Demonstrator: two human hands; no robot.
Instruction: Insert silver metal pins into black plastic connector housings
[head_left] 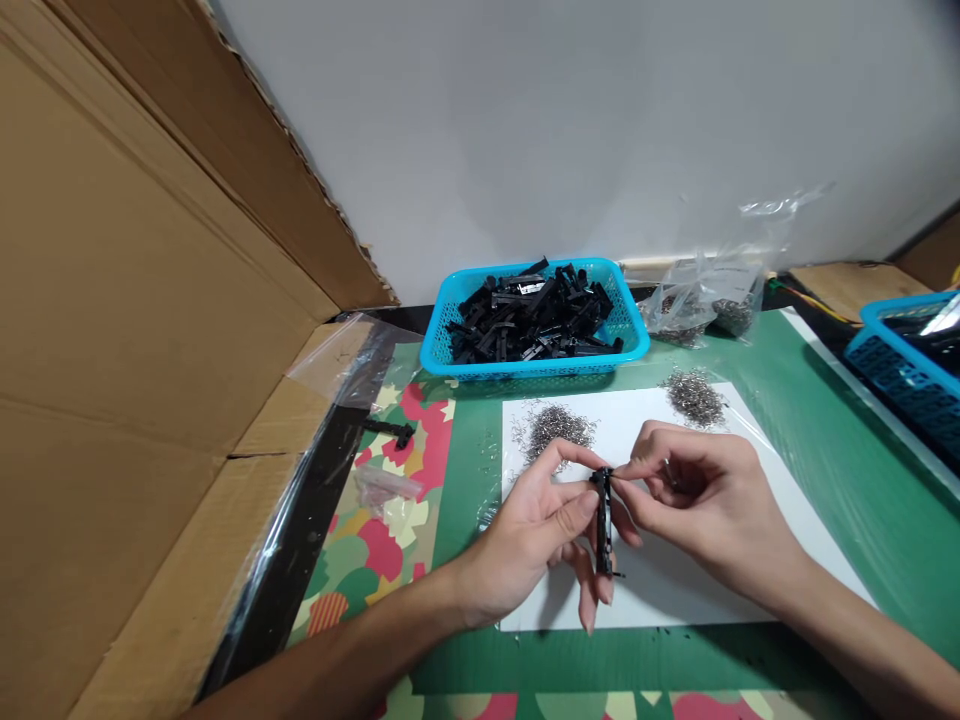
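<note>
A narrow black plastic part (606, 530) stands lengthwise over the white paper (675, 590). My left hand (536, 535) grips it between thumb and fingers. At its far end, the thumb and forefinger of my right hand (694, 490) are pinched together against the part; whatever small thing they hold is too small to make out. Just beyond my left hand lies a pile of tiny metal pieces (561, 428), perhaps springs or clips. A second pile of small metal pieces (694, 398) sits past my right hand.
A blue basket (534, 372) full of black plastic parts stands against the wall. Clear bags (705, 295) with metal pieces lie to its right. Another blue basket (911, 375) is at the far right. One loose black part (394, 432) rests on the left, beside a cardboard wall (150, 300).
</note>
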